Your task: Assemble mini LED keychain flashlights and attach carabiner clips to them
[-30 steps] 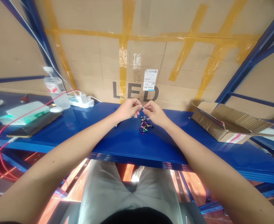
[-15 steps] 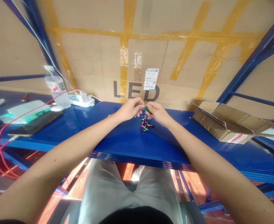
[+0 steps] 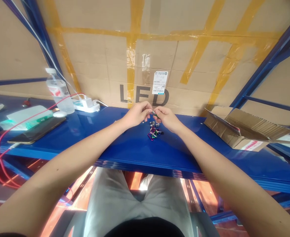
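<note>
My left hand [image 3: 137,116] and my right hand [image 3: 166,118] meet above the blue shelf [image 3: 140,148], fingers pinched together around a small green and metal piece [image 3: 154,113] held between them. Directly below the hands lies a small heap of coloured clips [image 3: 154,133], pink, green, blue and purple, with some small metal rings beside it. Both forearms reach out over the shelf's front edge.
A water bottle [image 3: 58,92], a white power strip [image 3: 87,105] with a red cable [image 3: 13,130], a dark phone [image 3: 36,131] and a white packet [image 3: 23,117] lie at the left. An open cardboard box [image 3: 246,130] sits at the right. Taped cardboard marked LED [image 3: 145,94] stands behind.
The hands have stayed together over the heap, shifting only slightly. A green piece came into view between the fingers half a second ago and is now more covered by them.
</note>
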### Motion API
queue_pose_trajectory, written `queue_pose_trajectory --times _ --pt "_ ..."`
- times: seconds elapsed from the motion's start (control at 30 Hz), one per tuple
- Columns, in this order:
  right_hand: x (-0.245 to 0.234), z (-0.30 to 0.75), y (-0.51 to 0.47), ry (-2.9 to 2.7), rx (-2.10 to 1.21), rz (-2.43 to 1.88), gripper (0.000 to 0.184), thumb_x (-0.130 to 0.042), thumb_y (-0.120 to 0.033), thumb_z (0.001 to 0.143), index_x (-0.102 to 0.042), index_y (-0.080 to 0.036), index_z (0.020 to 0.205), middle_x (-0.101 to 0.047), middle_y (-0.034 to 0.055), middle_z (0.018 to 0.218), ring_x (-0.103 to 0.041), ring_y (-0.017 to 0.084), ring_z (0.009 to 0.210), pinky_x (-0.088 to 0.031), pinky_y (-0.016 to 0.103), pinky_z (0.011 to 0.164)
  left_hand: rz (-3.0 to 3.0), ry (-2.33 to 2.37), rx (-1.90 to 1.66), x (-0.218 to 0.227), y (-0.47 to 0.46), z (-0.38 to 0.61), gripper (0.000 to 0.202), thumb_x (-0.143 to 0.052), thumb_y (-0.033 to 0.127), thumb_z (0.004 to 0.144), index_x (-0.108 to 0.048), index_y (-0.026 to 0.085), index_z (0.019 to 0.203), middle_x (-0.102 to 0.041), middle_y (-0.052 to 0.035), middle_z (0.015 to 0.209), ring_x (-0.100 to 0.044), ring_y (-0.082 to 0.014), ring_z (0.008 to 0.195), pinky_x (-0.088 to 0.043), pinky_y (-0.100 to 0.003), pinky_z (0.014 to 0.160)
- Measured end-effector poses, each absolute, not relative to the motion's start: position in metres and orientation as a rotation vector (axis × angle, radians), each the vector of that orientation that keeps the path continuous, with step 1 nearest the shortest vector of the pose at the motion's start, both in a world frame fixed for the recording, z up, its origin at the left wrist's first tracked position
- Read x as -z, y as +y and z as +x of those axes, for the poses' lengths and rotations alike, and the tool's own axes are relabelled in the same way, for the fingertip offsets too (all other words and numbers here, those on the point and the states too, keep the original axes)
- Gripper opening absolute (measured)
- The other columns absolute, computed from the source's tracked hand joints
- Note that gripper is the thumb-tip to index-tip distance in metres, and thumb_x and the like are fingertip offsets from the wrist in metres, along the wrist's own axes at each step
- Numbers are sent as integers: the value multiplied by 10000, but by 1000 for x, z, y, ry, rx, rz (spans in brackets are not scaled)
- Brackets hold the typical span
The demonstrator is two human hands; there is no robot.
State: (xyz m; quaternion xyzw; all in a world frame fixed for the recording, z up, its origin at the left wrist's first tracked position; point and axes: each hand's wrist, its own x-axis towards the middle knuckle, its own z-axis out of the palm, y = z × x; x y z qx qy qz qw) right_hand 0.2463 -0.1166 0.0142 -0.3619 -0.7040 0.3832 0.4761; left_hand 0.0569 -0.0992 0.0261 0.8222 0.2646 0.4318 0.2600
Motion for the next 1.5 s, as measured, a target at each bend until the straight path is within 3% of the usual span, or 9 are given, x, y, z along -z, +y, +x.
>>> queue_pose_trajectory --times 0.23,0.37,0.53,0.67,0.8,1.0,1.13,1.37,1.5 --pt "-17 247 -120 -1698 -888 -923 284 -817 -297 748 -563 -190 819 -611 -9 668 -554 127 589 -447 291 594 2244 666 -1155 -25 -94 53 92 -552 123 936 -586 148 854 -653 -4 667 -622 -85 540 -488 -202 536" --pt "-20 251 -120 -1794 -746 -953 206 -749 -321 821 -633 -172 737 -669 40 677 -623 173 661 -472 315 666 2242 686 -1143 -23 -95 54 92 -553 132 939 -588 148 856 -651 -1 662 -620 -86 533 -487 -206 533" --pt "-19 249 -119 -1834 -796 -962 353 -597 -408 944 -554 -185 674 -536 -5 587 -479 122 542 -378 282 570 2248 656 -1152 -23 -97 55 97 -548 133 943 -589 149 857 -653 0 669 -619 -83 535 -488 -205 539" --pt "-15 246 -119 -1742 -960 -892 303 -708 -429 863 -488 -220 867 -568 -40 650 -468 111 551 -361 264 554 2254 664 -1163 -25 -97 55 88 -546 132 945 -595 150 873 -652 2 666 -626 -85 538 -482 -203 536" --pt "-16 247 -121 -1739 -911 -934 389 -819 -354 745 -476 -222 872 -619 -31 672 -529 123 589 -392 266 565 2258 646 -1150 -25 -95 54 83 -555 141 945 -600 147 876 -661 -6 678 -633 -86 548 -480 -201 535" --pt "-22 247 -124 -1785 -820 -997 269 -732 -387 845 -552 -188 823 -661 22 650 -501 117 489 -391 284 518 2232 660 -1152 -22 -96 55 86 -557 138 940 -590 151 862 -660 -2 668 -626 -88 541 -480 -199 528" --pt "-21 246 -123 -1856 -754 -1010 363 -628 -487 917 -553 -185 730 -633 28 633 -482 114 514 -375 274 522 2222 693 -1140 -21 -98 57 94 -553 136 937 -576 156 848 -653 3 657 -624 -93 531 -470 -200 508" --pt "-18 245 -122 -1749 -856 -905 418 -842 -417 709 -512 -209 860 -631 -8 734 -539 124 623 -408 262 566 2196 674 -1189 -21 -95 55 93 -532 141 953 -566 157 869 -658 -1 666 -629 -87 532 -475 -199 521" --pt "-19 248 -123 -1759 -851 -928 331 -764 -442 801 -551 -190 799 -612 7 673 -520 118 556 -405 279 551 2222 686 -1183 -22 -98 56 102 -532 137 952 -565 155 857 -659 -5 674 -623 -88 536 -474 -203 522"
